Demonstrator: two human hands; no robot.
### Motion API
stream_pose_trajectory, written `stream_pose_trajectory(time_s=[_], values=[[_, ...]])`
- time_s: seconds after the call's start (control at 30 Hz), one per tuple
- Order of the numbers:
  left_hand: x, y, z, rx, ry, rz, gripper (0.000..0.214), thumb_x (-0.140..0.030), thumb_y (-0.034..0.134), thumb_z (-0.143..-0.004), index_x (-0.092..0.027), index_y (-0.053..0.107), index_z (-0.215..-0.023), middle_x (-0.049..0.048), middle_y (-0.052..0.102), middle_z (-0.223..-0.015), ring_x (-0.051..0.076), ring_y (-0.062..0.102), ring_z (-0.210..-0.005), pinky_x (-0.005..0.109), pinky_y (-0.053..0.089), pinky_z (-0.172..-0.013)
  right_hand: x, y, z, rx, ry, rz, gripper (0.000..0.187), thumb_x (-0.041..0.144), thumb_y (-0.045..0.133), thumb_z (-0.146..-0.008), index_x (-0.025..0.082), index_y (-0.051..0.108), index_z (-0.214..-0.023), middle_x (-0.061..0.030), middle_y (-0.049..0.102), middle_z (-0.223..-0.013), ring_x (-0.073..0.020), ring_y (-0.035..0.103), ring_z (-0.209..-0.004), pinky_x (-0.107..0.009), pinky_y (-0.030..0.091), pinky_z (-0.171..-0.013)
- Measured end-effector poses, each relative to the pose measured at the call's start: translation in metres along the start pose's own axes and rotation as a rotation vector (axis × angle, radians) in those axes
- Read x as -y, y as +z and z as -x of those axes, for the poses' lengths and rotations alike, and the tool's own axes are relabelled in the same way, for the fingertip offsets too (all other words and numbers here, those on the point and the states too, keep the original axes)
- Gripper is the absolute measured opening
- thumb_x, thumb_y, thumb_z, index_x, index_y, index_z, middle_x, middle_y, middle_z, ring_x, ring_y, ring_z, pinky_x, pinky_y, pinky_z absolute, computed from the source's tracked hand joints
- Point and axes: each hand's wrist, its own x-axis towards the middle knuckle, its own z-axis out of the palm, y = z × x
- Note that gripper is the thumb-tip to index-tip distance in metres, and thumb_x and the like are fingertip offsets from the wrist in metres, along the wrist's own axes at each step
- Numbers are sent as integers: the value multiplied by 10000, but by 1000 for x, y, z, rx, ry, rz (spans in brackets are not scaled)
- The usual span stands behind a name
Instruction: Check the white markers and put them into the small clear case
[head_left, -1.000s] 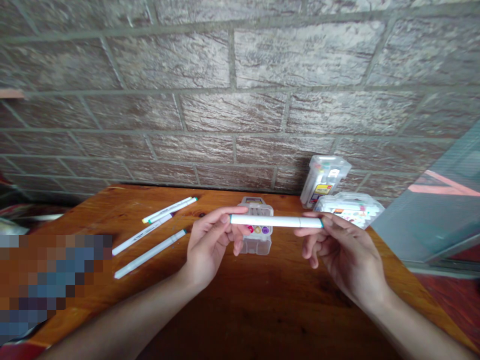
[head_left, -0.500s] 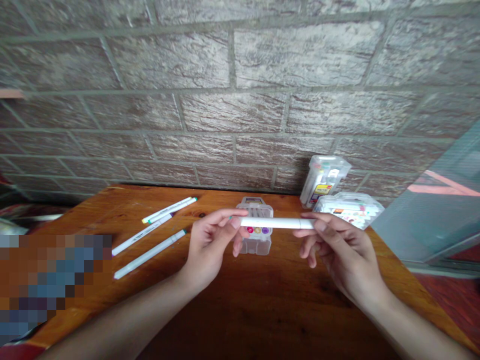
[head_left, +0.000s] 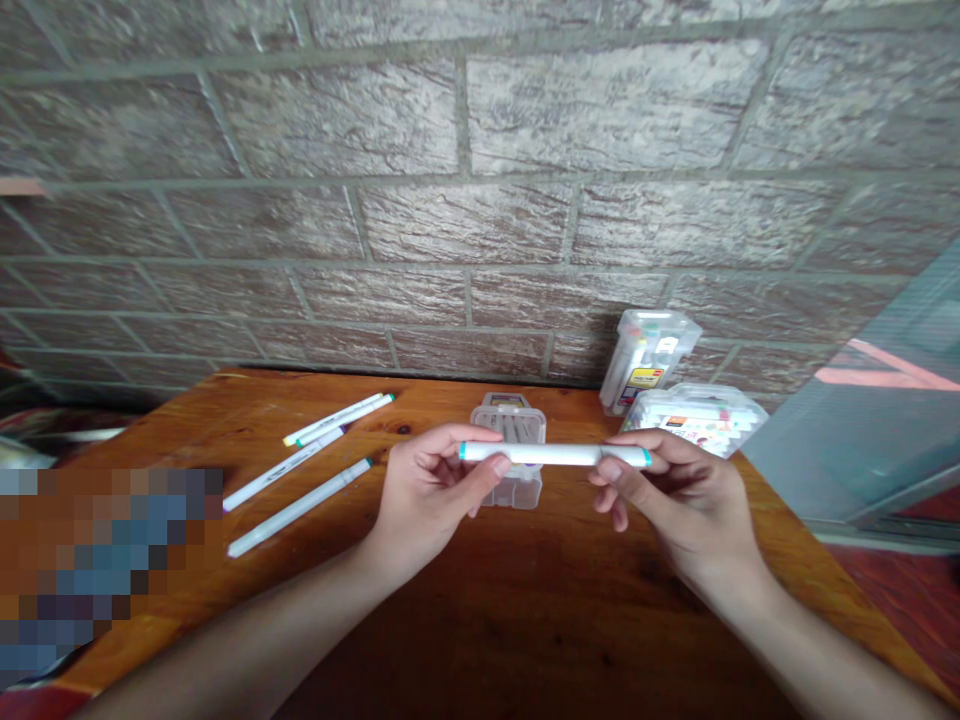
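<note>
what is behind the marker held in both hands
Behind the marker is a clear plastic case on the table, with pens showing inside. The marker covers a strip across the case, so what lies there cannot be seen.

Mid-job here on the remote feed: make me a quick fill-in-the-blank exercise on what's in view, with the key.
1. Together, the left grip and right grip hold ____ (number) slim white marker with teal ends.
2. On the brown wooden table lie ____ (number) loose white markers.
3. The tall clear plastic case stands nearer the ____ (side) grip.

Missing words: one; four; right.
</note>
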Motion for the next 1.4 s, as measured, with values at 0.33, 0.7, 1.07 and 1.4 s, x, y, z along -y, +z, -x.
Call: stream_pose_trajectory(time_s=[0.33,0.7,1.07,1.4], values=[[-2,3,-1,-9,70,-49,124,-161,865,-775,-136,789,-869,0,720,-642,59,561,-420,134,425,-389,-5,-2,0,10,-30,35,185,244,918,-825,202,779,-940,-16,774,-660,-128,689,-505,-176,576,-436],[-3,3,0,34,90,-88,106,-152,835,-805,-143,807,-906,-9,717,-645,63,549,-437,155,389,-390,-7,-6,-2,76,-64,33,146,232,879,-873,231,820,-1007,-13,773,-627,-113,674,-472,-161,556,-435],[-3,-1,1,47,38,-123,165,-293,798,-880,-142,805,-945,-22,637,-514,88,512,-414,180,381,-402,-4,-6,-3,94,-51,15,130,292,849,-905,207,831,-1003,-54,795,-686,-146,687,-485,-212,570,-415],[-4,2,0,38,59,-93,127,-265,836,-839,-165,802,-910,-27,652,-546,89,516,-423,186,353,-397,-7,-6,-4,88,-54,5,133,247,881,-868,212,834,-986,-29,775,-641,-149,687,-473,-207,570,-395]])
